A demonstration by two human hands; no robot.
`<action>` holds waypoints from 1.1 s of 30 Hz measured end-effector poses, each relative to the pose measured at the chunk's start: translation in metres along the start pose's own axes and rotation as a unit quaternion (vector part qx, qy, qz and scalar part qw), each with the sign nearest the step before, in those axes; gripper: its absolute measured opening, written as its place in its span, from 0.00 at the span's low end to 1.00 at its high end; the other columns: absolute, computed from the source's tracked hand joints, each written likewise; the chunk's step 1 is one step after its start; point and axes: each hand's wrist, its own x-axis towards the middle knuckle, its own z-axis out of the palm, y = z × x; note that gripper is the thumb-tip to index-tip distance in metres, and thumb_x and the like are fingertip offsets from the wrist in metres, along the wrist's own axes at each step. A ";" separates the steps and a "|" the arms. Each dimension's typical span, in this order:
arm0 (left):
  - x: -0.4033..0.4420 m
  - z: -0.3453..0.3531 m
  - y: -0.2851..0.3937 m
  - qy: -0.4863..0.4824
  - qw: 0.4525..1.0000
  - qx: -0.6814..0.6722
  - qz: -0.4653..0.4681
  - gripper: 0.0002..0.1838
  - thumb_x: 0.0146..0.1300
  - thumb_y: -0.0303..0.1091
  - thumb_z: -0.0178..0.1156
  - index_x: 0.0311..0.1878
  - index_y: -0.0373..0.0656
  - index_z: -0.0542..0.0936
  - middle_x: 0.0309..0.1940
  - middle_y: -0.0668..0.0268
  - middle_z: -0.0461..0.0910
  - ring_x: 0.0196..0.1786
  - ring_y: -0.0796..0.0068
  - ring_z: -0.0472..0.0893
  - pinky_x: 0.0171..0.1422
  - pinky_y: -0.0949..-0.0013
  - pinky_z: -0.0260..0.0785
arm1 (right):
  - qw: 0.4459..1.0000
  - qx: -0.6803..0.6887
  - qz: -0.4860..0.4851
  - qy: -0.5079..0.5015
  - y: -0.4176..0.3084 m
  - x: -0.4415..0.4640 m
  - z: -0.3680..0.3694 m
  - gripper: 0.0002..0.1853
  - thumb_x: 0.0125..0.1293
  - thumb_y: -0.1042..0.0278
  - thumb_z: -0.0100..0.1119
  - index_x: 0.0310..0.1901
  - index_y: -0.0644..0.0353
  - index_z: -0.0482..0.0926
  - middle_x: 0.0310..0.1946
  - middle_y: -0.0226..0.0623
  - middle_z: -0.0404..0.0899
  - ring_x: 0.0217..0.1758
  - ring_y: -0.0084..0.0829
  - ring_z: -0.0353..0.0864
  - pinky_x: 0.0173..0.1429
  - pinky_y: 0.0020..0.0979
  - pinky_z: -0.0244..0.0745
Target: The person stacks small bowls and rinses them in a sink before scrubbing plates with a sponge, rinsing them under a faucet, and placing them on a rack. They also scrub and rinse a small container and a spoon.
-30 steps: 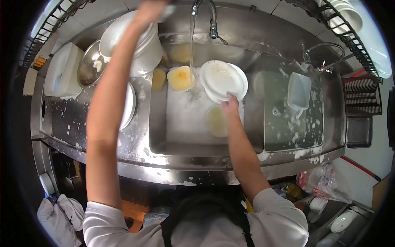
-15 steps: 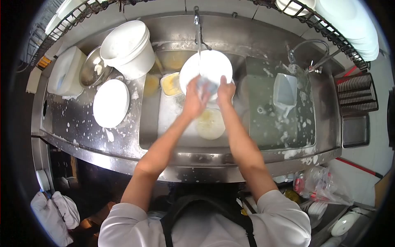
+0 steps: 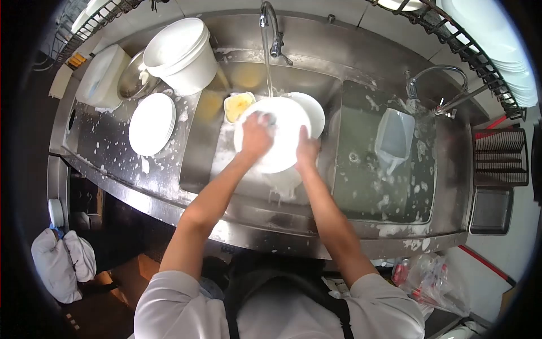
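Note:
A white plate [image 3: 282, 141] is tilted over the left sink basin, below the running faucet [image 3: 271, 34]. My right hand [image 3: 307, 148] grips its right edge. My left hand [image 3: 257, 134] is closed on a greyish scrubber [image 3: 270, 118] pressed against the plate's face; the fingers are slightly blurred. Behind the held plate, to the right, another white plate [image 3: 315, 112] lies in the basin. A square container with yellow residue [image 3: 239, 105] sits to the upper left of the held plate.
On the left counter are a stack of white plates [image 3: 151, 124], a white bucket [image 3: 189, 68], a metal bowl [image 3: 134, 82] and a plastic tub [image 3: 101, 76]. The right basin [image 3: 367, 186] holds cloudy water and a plastic container [image 3: 395, 135]. A wire rack [image 3: 468, 48] hangs above.
My left hand has come from the upper left onto a plate with the scrubber. The held plate has moved lower and left, and the camera view has shifted.

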 end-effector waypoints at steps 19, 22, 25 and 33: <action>-0.037 0.023 -0.054 0.100 0.653 -0.692 -0.291 0.27 0.50 0.21 0.60 0.56 0.27 0.71 0.49 0.54 0.77 0.52 0.63 0.75 0.63 0.60 0.64 | 0.849 0.485 0.088 -0.192 0.066 -0.002 0.067 0.24 0.65 0.63 0.57 0.58 0.70 0.68 0.50 0.45 0.76 0.54 0.39 0.76 0.58 0.39 0.74; -0.033 -0.049 -0.113 -0.072 0.636 -0.716 -0.278 0.24 0.53 0.24 0.60 0.55 0.27 0.71 0.43 0.51 0.80 0.41 0.59 0.82 0.45 0.56 0.78 | 0.859 0.374 0.183 -0.298 0.032 -0.009 0.044 0.26 0.66 0.62 0.56 0.60 0.69 0.65 0.57 0.42 0.71 0.61 0.36 0.70 0.66 0.37 0.65; -0.039 0.026 -0.092 0.228 0.622 -0.698 -0.272 0.22 0.53 0.22 0.60 0.53 0.28 0.72 0.38 0.52 0.80 0.34 0.60 0.82 0.37 0.57 0.80 | 0.899 0.382 0.113 -0.181 0.027 -0.049 0.092 0.26 0.68 0.64 0.53 0.63 0.69 0.62 0.58 0.45 0.70 0.61 0.41 0.70 0.67 0.42 0.65; -0.065 -0.051 -0.137 0.161 0.579 -0.695 -0.396 0.24 0.53 0.25 0.61 0.54 0.26 0.72 0.48 0.49 0.77 0.52 0.58 0.77 0.59 0.57 0.70 | 0.939 0.309 0.062 -0.137 0.012 -0.072 0.146 0.25 0.64 0.69 0.58 0.59 0.72 0.65 0.56 0.44 0.73 0.57 0.40 0.74 0.62 0.40 0.71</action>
